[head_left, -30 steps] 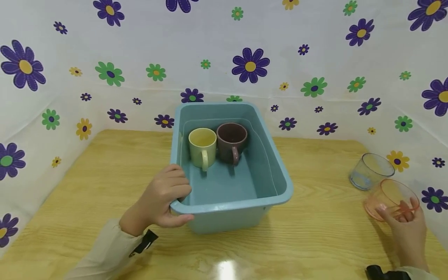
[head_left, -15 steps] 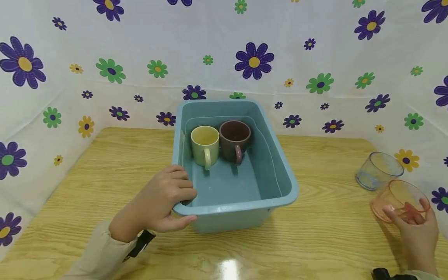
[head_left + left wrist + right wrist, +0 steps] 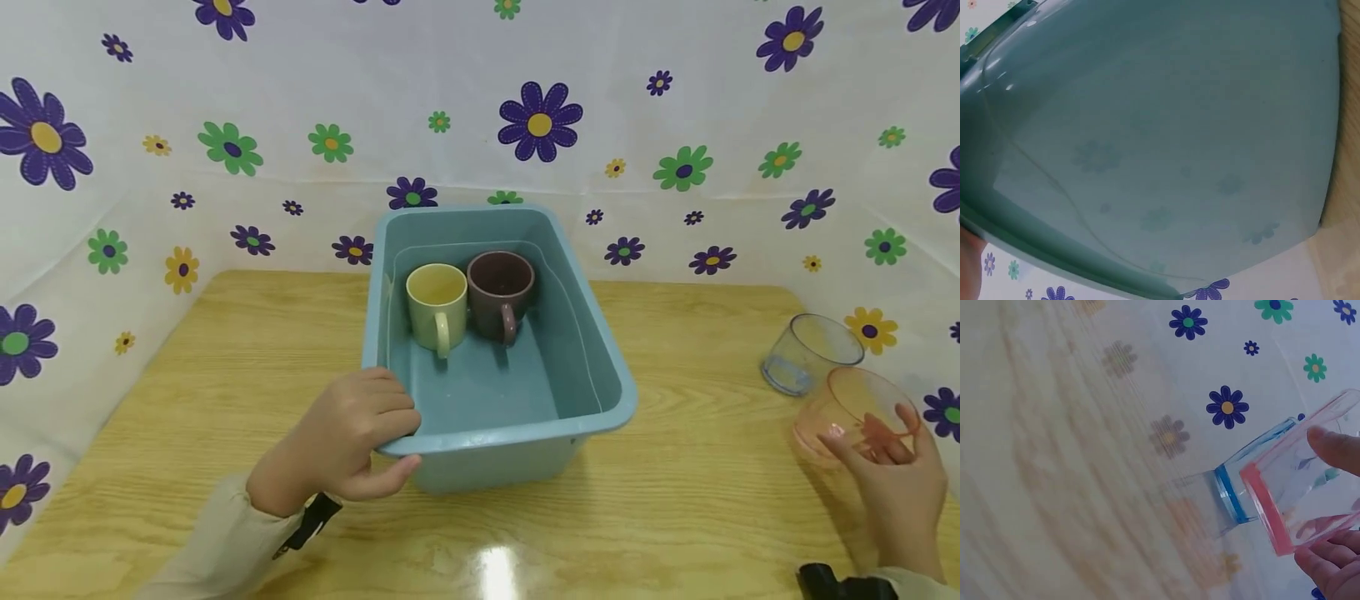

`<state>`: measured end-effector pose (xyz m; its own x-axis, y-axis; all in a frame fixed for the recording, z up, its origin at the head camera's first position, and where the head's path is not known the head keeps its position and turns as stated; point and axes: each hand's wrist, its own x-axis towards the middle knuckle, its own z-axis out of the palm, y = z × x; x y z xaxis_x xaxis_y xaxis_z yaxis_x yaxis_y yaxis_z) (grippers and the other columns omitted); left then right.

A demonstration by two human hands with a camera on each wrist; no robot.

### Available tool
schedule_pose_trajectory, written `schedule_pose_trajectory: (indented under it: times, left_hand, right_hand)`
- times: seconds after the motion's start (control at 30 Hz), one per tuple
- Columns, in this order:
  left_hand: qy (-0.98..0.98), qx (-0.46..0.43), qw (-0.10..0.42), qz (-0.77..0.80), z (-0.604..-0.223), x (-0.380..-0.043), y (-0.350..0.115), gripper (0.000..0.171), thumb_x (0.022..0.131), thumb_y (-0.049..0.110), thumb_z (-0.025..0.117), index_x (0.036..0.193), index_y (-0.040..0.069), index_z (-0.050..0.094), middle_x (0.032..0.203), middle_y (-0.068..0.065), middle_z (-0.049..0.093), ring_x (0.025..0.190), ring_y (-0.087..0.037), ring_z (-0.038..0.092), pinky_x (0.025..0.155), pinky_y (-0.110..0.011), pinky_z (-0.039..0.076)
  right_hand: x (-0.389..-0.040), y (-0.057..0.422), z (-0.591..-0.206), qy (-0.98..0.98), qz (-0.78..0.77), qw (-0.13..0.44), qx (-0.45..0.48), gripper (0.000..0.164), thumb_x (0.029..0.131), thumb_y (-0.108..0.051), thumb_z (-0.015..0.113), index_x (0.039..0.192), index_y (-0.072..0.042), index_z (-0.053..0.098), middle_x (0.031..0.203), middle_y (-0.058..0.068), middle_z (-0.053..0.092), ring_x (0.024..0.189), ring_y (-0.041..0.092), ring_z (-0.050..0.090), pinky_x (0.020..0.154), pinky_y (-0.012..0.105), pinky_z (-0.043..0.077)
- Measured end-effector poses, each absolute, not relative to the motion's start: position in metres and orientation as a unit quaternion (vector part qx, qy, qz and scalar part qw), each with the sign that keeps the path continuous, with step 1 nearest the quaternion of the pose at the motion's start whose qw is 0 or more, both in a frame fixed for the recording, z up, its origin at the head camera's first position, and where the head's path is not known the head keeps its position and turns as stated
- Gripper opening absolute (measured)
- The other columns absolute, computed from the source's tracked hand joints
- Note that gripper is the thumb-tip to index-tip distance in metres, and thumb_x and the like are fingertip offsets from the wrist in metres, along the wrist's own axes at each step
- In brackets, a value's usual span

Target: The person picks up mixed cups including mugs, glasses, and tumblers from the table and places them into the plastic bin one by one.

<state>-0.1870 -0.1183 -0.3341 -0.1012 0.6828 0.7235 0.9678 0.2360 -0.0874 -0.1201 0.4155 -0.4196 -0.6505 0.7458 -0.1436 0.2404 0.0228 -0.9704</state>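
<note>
At the near left corner of a light-blue plastic basin [image 3: 480,439], my left hand [image 3: 345,437] grips the rim, fingers over the inside and thumb under the front edge. A yellow mug [image 3: 431,312] and a dark purple mug [image 3: 497,292] stand side by side at the basin's far end, handles toward me. On the right, my right hand [image 3: 896,483] holds a pink-tinted clear glass [image 3: 821,417] between thumb and fingers. In the right wrist view the glass's pink base [image 3: 1267,509] is above the table. A blue-tinted clear glass [image 3: 798,362] stands just behind it.
The wooden table [image 3: 675,500] carries everything. A white cloth [image 3: 337,75] printed with flowers walls off the back and both sides. The basin's right rim [image 3: 592,325] lies between the mugs and the glasses.
The pink glass has risen slightly off the table in my right hand. My left hand keeps its grip on the basin's corner. The head view has shifted a little.
</note>
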Motion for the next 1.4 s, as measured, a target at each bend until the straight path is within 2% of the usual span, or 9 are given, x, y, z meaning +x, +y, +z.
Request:
schedule_pose_trajectory:
  times: [0.13,0.23,0.33,0.47,0.77,1.03,1.4]
  left_hand:
    - [-0.694,-0.576,0.367,-0.226,-0.338,-0.190,-0.115,0.045,0.094,0.037,0.035,0.055,0.016,0.040,0.049,0.005,0.031,0.048,-0.007,0.029,0.052,-0.025,0.034]
    - [-0.684,-0.570,0.392,-0.232,-0.342,-0.192,-0.113,0.045,0.094,0.038,0.035,0.054,0.017,0.037,0.049,0.006,0.031,0.047,-0.008,0.031,0.050,-0.025,0.033]
    - [-0.680,-0.564,0.406,-0.236,-0.344,-0.193,-0.112,0.045,0.093,0.038,0.035,0.053,0.017,0.036,0.049,0.006,0.033,0.047,-0.008,0.033,0.049,-0.026,0.035]
    - [-0.681,-0.559,0.409,-0.237,-0.344,-0.192,-0.111,0.046,0.093,0.038,0.035,0.053,0.016,0.038,0.049,0.006,0.036,0.047,-0.009,0.036,0.049,-0.026,0.037]
    - [-0.681,-0.558,0.411,-0.237,-0.344,-0.192,-0.113,0.046,0.093,0.039,0.035,0.052,0.016,0.038,0.049,0.005,0.033,0.047,-0.009,0.033,0.048,-0.025,0.032]
    - [-0.681,-0.558,0.409,-0.239,-0.344,-0.193,-0.114,0.047,0.093,0.040,0.035,0.052,0.016,0.036,0.049,0.005,0.031,0.047,-0.008,0.029,0.048,-0.024,0.028]
    - [-0.689,-0.555,0.409,-0.225,-0.343,-0.191,-0.115,0.047,0.093,0.040,0.035,0.052,0.015,0.038,0.048,0.005,0.034,0.047,-0.009,0.033,0.048,-0.025,0.032]
  right_hand:
    - [-0.121,0.412,-0.415,-0.698,0.607,0.208,-0.318,0.092,0.069,-0.012,0.082,0.143,-0.030,0.031,0.098,-0.027,0.056,0.082,-0.014,0.053,0.062,0.000,0.041]
    - [-0.128,0.415,-0.413,-0.715,0.605,0.201,-0.286,0.091,0.070,-0.009,0.081,0.144,-0.029,0.031,0.113,-0.024,0.060,0.080,-0.014,0.054,0.062,0.001,0.043]
    - [-0.137,0.430,-0.421,-0.730,0.612,0.216,-0.216,0.088,0.070,-0.007,0.080,0.142,-0.029,0.034,0.118,-0.021,0.060,0.084,-0.014,0.057,0.062,0.004,0.046]
    - [-0.144,0.431,-0.409,-0.719,0.643,0.232,-0.123,0.083,0.072,0.003,0.076,0.140,-0.024,0.037,0.104,-0.021,0.064,0.086,-0.012,0.061,0.062,0.007,0.048]
    - [-0.154,0.374,-0.327,-0.719,0.668,0.192,-0.017,0.074,0.077,0.011,0.067,0.139,-0.019,0.038,0.098,-0.021,0.066,0.083,-0.009,0.064,0.063,0.007,0.048]
    - [-0.186,0.335,-0.271,-0.837,0.520,0.171,0.005,0.075,0.078,0.003,0.071,0.140,-0.024,0.038,0.101,-0.031,0.061,0.081,-0.009,0.062,0.064,0.007,0.048]
    - [-0.226,0.293,-0.227,-0.783,0.607,0.109,0.081,0.075,0.076,0.005,0.071,0.140,-0.019,0.040,0.100,-0.014,0.068,0.089,0.001,0.065,0.072,0.008,0.048]
